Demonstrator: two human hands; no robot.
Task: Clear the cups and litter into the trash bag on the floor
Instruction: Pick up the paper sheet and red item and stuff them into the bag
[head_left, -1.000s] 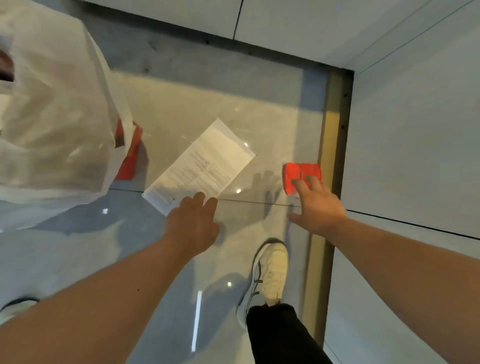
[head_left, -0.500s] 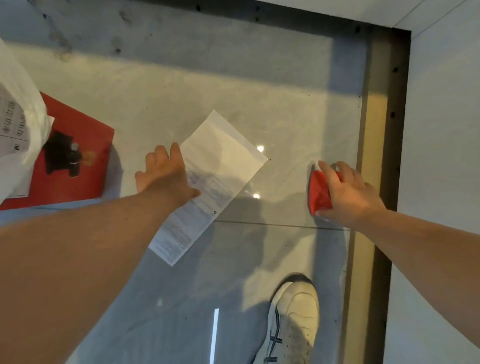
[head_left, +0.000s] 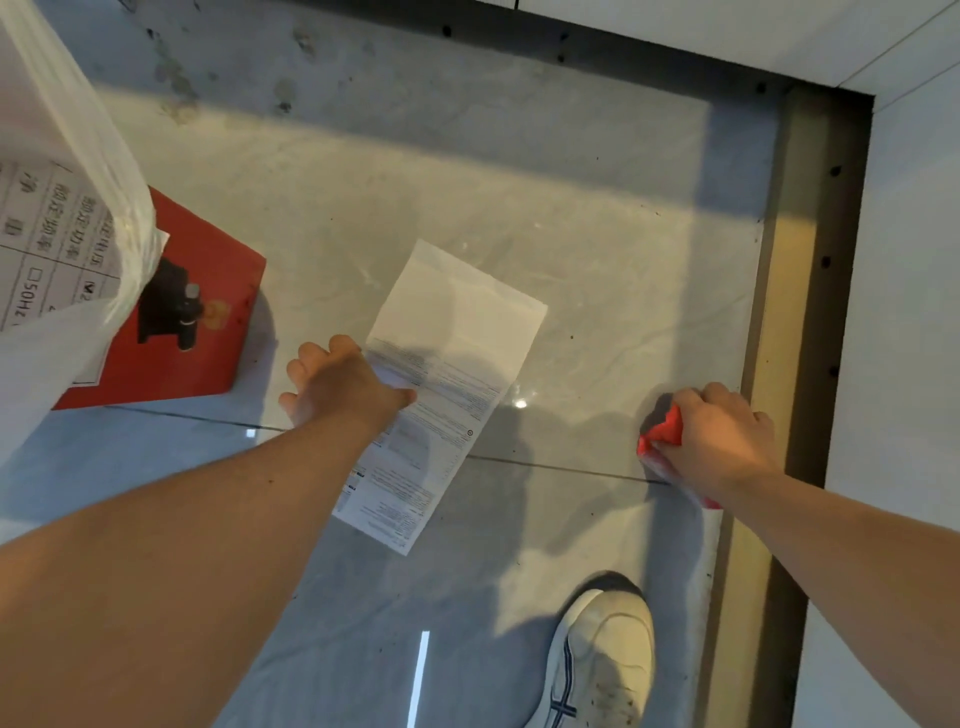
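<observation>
A printed white paper sheet lies flat on the glossy grey floor. My left hand rests on its left edge, thumb on the paper and fingers curled at the edge. Further right, beside the brass strip, my right hand is closed around a small red wrapper, which is crumpled under the fingers. The translucent white trash bag fills the upper left, with a printed sheet showing through it.
A red folder with a black picture lies on the floor, partly under the bag. A brass threshold strip runs along the right, with a white wall beyond. My white sneaker stands at the bottom.
My right hand has closed on the red wrapper and crumpled it. My left hand has settled onto the paper's left edge. The view has dropped closer to the floor.
</observation>
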